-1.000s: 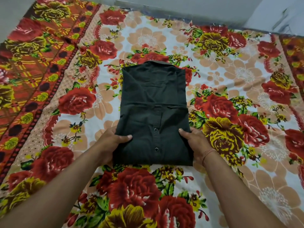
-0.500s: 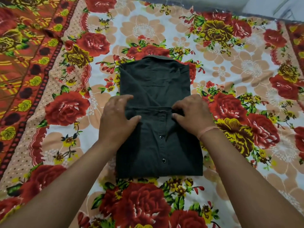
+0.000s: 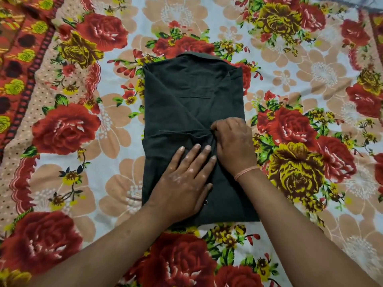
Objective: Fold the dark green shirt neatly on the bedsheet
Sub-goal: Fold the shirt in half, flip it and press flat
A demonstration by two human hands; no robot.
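The dark green shirt (image 3: 192,104) lies folded into a tall rectangle in the middle of the floral bedsheet (image 3: 87,183), collar at the far end. Its lower part is doubled up over the middle, and a snap button shows near the bottom. My left hand (image 3: 184,183) rests flat on that lower fold, fingers spread and pointing away from me. My right hand (image 3: 234,146) is just right of it at the fold's upper edge. Its fingers are curled into the cloth and pinch a bunched crease there.
The bedsheet is white with large red roses, yellow flowers and peach blossoms, and an orange-red patterned border (image 3: 18,48) runs down the left side. A strip of grey floor (image 3: 371,1) shows at the top right corner.
Both hands went from the shirt's bottom corners up to the fold line. The left hand then slid to the centre and flattened; the right hand closed on the fold's edge. The camera moved closer.
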